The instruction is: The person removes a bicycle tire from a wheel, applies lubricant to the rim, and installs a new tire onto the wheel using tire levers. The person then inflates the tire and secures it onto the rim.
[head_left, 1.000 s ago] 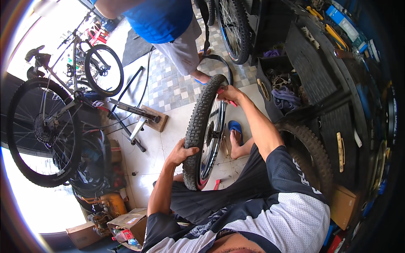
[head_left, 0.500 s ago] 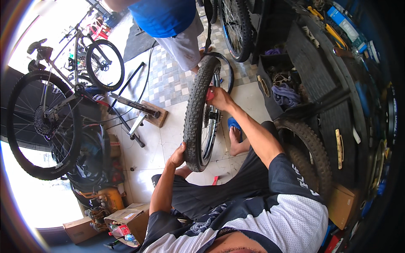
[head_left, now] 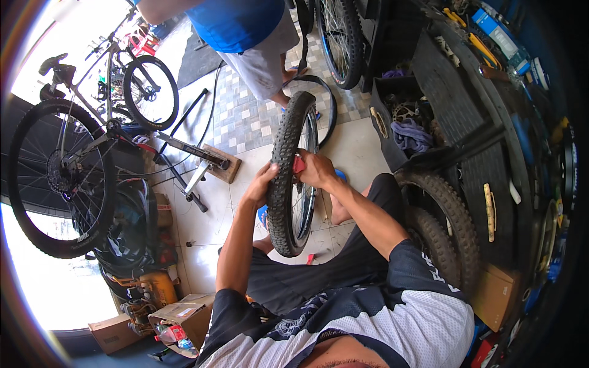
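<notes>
A bicycle wheel with a black knobby tire (head_left: 284,178) stands upright between my legs, its tread facing left. My left hand (head_left: 262,185) is closed on the tread side of the tire, the thumb lying on the knobs. On the rim side, my right hand (head_left: 318,170) grips a red tire lever (head_left: 299,164), which sits against the inner edge of the tire; its tip is hidden. Another small red piece (head_left: 311,258) lies on the floor tiles just below the wheel.
Past the wheel stands a person in a blue shirt (head_left: 236,24). A bicycle (head_left: 110,116) is held up at the left near a stand foot on a wooden block (head_left: 222,164). Two loose tires (head_left: 451,208) lean at my right, beside a dark bin with a purple rag (head_left: 412,134).
My left hand has moved up along the tire. My right hand, with the red lever, has come down and closer to me. The wheel has shifted slightly downward.
</notes>
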Demonstrator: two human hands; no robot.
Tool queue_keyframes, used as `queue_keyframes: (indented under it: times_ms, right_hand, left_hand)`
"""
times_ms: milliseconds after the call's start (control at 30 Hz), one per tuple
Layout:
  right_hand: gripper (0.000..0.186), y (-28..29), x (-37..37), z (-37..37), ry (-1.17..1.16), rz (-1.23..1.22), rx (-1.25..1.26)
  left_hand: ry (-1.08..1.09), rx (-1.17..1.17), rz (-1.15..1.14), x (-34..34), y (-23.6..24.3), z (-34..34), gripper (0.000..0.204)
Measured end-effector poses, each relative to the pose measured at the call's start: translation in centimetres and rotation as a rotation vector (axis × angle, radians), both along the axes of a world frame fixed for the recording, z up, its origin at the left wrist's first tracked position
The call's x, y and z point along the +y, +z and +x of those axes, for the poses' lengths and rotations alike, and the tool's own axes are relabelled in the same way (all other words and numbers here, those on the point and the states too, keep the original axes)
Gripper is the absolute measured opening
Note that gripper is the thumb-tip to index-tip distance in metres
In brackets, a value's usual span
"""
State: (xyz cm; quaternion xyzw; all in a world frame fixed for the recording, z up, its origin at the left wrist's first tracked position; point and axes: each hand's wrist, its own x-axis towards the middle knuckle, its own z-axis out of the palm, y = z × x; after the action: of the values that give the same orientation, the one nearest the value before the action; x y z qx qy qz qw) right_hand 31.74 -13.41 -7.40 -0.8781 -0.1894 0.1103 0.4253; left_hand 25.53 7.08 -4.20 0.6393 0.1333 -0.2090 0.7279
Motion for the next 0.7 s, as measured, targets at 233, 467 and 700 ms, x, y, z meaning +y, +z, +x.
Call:
queue_keyframes:
  times_ms: [233,467,700]
  right_hand:
    - [0.034,0.7,0.4,-1.3,0.078,-0.221,-0.161]
    - [0.018,1.5,1.0,-1.0,0.025,-0.391,-0.276]
    - [0.021,1.6,1.9,0.0,0.028,-0.432,-0.289]
  left_hand:
    - [-0.006,-0.015,0.162,-2.1,-0.4,0.3,0.043]
    - [0.151,0.014,0.096,-3.1,0.1,-0.3,0.036]
    - [0.232,-0.081,0.205,-3.6,-1.2,0.4,0.033]
